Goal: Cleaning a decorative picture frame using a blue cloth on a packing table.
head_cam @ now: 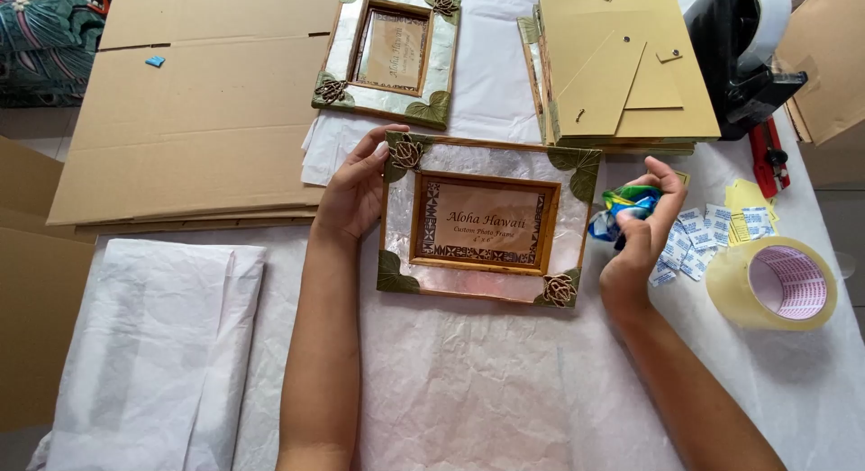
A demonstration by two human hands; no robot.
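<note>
**Picture frame under my hands**

Picture frame (482, 221) lies flat on the papered worktop (487, 390). My left hand (353, 194) grips its left edge; my right hand (644, 228) pinches one crumpled colourful wrapper (622, 210). One second frame (389, 52) behind, one tape roll (773, 284) rightmost.

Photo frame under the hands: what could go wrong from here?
1. The left hand grips only the upper left corner of the photo frame; lifted that way it could tilt, and the carved flower ornament could snap.
2. The right hand holds a crumpled blue-green cloth beside loose white sachets; a sweep might scatter them.
3. The tape roll sits near the table edge and might get knocked off.
</note>
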